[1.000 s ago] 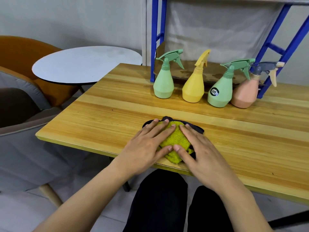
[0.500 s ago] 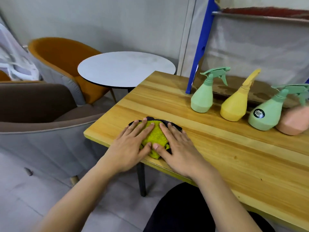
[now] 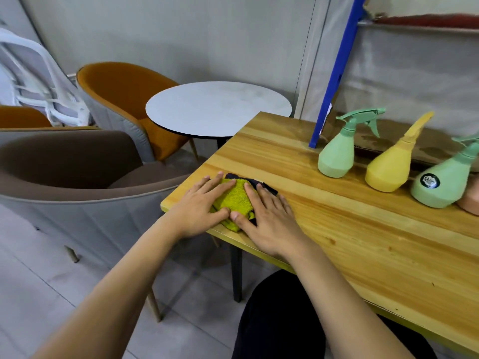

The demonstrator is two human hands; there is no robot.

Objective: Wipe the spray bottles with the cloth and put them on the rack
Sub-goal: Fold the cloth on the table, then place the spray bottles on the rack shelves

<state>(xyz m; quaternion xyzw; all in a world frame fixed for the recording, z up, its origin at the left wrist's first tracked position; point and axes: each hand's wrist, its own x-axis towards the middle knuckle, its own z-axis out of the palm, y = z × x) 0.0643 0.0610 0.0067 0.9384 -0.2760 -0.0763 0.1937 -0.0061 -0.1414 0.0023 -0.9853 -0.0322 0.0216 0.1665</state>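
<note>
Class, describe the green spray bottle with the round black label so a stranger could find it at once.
Start at the wooden table. Along its far side stands a row of spray bottles. The green spray bottle is third from the blue rack post; unlike the plain green one, it has a round black label.

pink bottle (image 3: pixel 470 200) cut off at right edge; cloth (image 3: pixel 237 200) mostly under both hands, dark underlayer possibly second cloth.
</note>
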